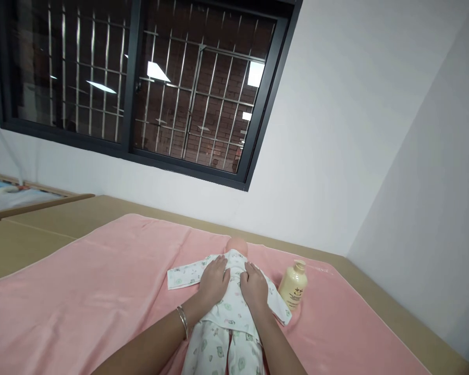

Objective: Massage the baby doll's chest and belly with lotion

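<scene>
A baby doll [236,246] in a white printed top [234,307] and matching trousers [214,346] lies on a pink blanket [101,291], its head pointing away from me. The sleeves spread out to both sides, and no doll hands show at their ends. My left hand [214,279] rests flat on the left side of the top, fingers stretched toward the doll's shoulder. On the opposite side my right hand [254,286] lies on the cloth, fingers extended and thumb toward the middle. Neither hand grips anything. Just right of the right sleeve stands a cream-coloured pump bottle [293,286].
The blanket covers a tan tabletop [117,205] that meets a white wall [316,156]. A dark-framed window [187,161] with metal bars outside is set in the wall. At far left, a wood-edged compartment [27,205] holds blue and white items.
</scene>
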`<action>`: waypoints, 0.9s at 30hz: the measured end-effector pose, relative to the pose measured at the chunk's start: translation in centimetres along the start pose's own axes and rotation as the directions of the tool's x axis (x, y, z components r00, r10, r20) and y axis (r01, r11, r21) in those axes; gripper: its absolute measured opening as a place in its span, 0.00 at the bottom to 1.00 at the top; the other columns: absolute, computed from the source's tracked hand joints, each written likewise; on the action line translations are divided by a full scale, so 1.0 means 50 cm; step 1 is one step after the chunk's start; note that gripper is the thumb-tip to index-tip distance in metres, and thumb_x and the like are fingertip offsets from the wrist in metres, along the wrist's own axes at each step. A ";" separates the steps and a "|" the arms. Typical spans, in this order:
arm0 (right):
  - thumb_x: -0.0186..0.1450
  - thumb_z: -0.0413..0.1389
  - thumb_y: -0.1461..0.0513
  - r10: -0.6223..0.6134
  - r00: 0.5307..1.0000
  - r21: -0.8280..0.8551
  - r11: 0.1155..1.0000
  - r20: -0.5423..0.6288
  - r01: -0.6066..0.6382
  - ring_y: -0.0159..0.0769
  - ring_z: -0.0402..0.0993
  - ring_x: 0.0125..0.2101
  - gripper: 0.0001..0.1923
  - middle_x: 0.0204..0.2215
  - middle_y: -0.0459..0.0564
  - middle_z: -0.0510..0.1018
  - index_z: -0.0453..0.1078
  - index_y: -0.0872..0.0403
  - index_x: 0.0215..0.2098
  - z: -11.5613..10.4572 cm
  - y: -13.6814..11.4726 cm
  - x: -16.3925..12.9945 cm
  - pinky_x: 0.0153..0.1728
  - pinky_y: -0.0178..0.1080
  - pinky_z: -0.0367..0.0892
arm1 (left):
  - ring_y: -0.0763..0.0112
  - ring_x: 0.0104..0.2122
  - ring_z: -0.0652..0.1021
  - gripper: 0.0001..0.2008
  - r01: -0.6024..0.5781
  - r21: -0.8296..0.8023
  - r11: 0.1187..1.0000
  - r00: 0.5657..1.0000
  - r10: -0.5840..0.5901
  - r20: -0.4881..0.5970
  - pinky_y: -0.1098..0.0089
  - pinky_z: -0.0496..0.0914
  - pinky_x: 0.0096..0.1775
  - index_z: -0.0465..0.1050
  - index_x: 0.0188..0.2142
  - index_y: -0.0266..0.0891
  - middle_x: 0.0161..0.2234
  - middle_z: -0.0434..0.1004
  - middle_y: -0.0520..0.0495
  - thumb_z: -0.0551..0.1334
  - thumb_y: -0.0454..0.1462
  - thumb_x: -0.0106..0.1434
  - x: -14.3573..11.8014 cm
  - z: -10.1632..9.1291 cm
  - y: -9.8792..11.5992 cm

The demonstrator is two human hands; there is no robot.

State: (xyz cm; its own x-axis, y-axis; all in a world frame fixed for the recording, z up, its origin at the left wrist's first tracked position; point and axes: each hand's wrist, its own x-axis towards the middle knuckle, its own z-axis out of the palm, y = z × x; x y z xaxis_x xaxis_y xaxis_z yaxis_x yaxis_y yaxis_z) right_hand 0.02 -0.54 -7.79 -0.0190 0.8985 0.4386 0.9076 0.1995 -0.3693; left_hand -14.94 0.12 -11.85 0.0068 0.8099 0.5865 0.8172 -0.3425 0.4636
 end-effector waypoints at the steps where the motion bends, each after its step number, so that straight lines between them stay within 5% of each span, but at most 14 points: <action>1: 0.64 0.42 0.63 0.029 0.999 -0.019 0.999 -0.017 -0.029 0.41 0.66 0.54 0.22 0.50 0.53 0.76 0.73 0.54 0.49 -0.001 -0.001 -0.002 0.55 0.38 0.56 | 0.61 0.59 0.68 0.22 0.016 0.003 1.000 1.000 -0.016 -0.013 0.58 0.59 0.61 0.68 0.56 0.36 0.57 0.70 0.41 0.47 0.40 0.67 -0.002 0.002 -0.001; 5: 0.65 0.41 0.62 0.093 0.995 -0.070 0.993 -0.025 -0.094 0.41 0.68 0.52 0.21 0.48 0.55 0.76 0.72 0.53 0.48 0.005 0.002 0.006 0.52 0.38 0.58 | 0.58 0.61 0.65 0.25 0.116 0.025 0.993 0.993 -0.116 -0.026 0.57 0.57 0.62 0.65 0.58 0.32 0.59 0.67 0.37 0.46 0.42 0.68 0.000 0.017 -0.009; 12: 0.65 0.39 0.67 -0.036 0.995 -0.020 0.999 0.097 0.039 0.42 0.48 0.65 0.29 0.62 0.55 0.63 0.58 0.59 0.64 0.013 0.011 0.023 0.63 0.49 0.42 | 0.58 0.64 0.60 0.28 0.081 -0.006 0.997 0.996 -0.081 0.030 0.57 0.55 0.63 0.56 0.63 0.29 0.63 0.60 0.35 0.47 0.42 0.68 0.008 0.017 -0.013; 16: 0.63 0.40 0.68 -0.104 0.993 0.007 0.995 0.062 0.104 0.38 0.53 0.64 0.30 0.60 0.53 0.65 0.60 0.57 0.63 0.012 0.014 0.009 0.63 0.43 0.43 | 0.57 0.60 0.66 0.24 0.043 0.026 0.999 0.999 -0.042 -0.020 0.57 0.61 0.60 0.63 0.59 0.34 0.60 0.66 0.37 0.48 0.39 0.67 -0.003 0.007 -0.007; 20: 0.65 0.40 0.66 -0.038 0.999 -0.014 0.999 0.023 0.039 0.38 0.58 0.62 0.28 0.59 0.53 0.67 0.63 0.55 0.62 0.014 0.015 0.003 0.63 0.42 0.47 | 0.57 0.58 0.68 0.22 0.093 0.042 0.995 0.994 -0.090 -0.053 0.57 0.62 0.59 0.68 0.56 0.34 0.56 0.70 0.36 0.48 0.38 0.66 -0.006 0.009 -0.005; 27: 0.67 0.39 0.64 0.053 0.998 -0.059 0.997 0.035 -0.051 0.46 0.56 0.62 0.28 0.61 0.61 0.62 0.57 0.61 0.65 0.019 0.014 0.019 0.60 0.47 0.50 | 0.55 0.64 0.60 0.26 0.079 -0.071 0.994 0.997 -0.079 0.003 0.56 0.57 0.62 0.61 0.61 0.31 0.61 0.64 0.36 0.50 0.39 0.65 0.012 0.014 -0.016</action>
State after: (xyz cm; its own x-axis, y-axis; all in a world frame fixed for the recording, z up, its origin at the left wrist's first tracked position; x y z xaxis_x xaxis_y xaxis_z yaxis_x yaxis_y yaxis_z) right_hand 0.22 0.82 -8.43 0.0146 0.9211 0.3890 0.9305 0.1299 -0.3424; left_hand -15.18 1.23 -12.33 -0.0559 0.8358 0.5462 0.7724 -0.3105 0.5542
